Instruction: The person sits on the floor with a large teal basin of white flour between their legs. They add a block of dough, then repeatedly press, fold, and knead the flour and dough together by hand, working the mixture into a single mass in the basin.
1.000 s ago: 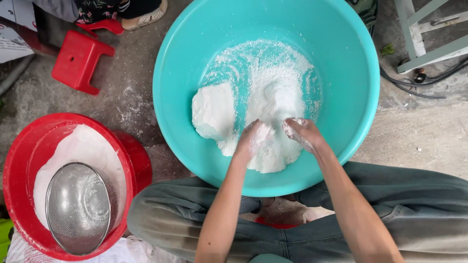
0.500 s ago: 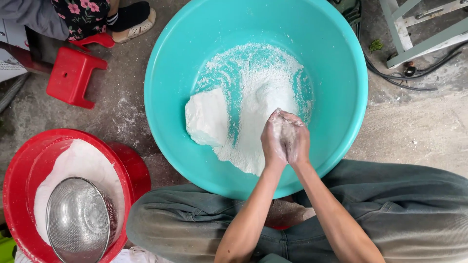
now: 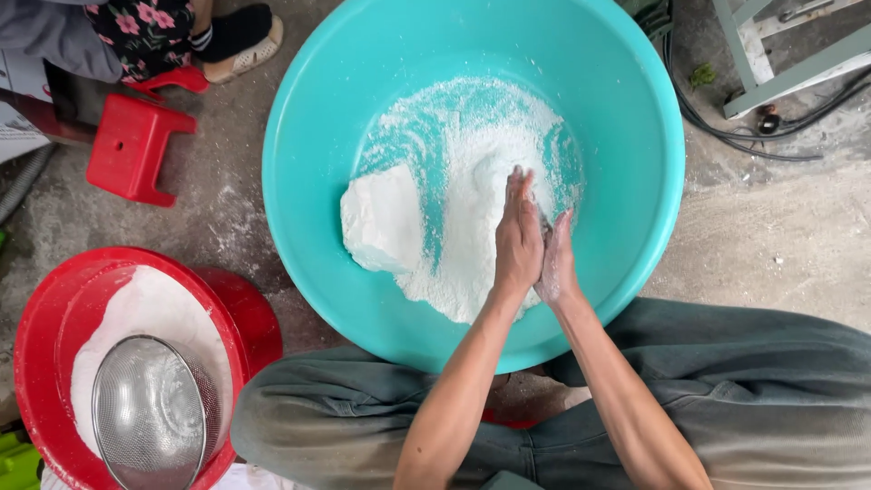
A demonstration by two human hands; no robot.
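In the head view, a large teal basin (image 3: 635,136) is seen on the concrete floor (image 3: 780,236), with white flour (image 3: 472,181) spread across its bottom and a solid white lump (image 3: 381,218) lying at the left of the heap. The left hand (image 3: 519,238) and the right hand (image 3: 558,261) are held palm to palm above the near right part of the flour; the fingers are pressed together and straight, pointing to the far side, and both hands are dusted white. Whether any flour is caught between the palms cannot be told. Grey trousers (image 3: 744,399) are seen at the near edge, just below the basin.

At the near left a red basin (image 3: 45,318) is set, holding more white powder (image 3: 145,308), and a round metal sieve (image 3: 150,413) rests in it. A red stool (image 3: 132,150) stands at the far left, well apart from the teal basin, beside another person's sandalled foot (image 3: 238,36). Black cables (image 3: 753,136) lie at the far right.
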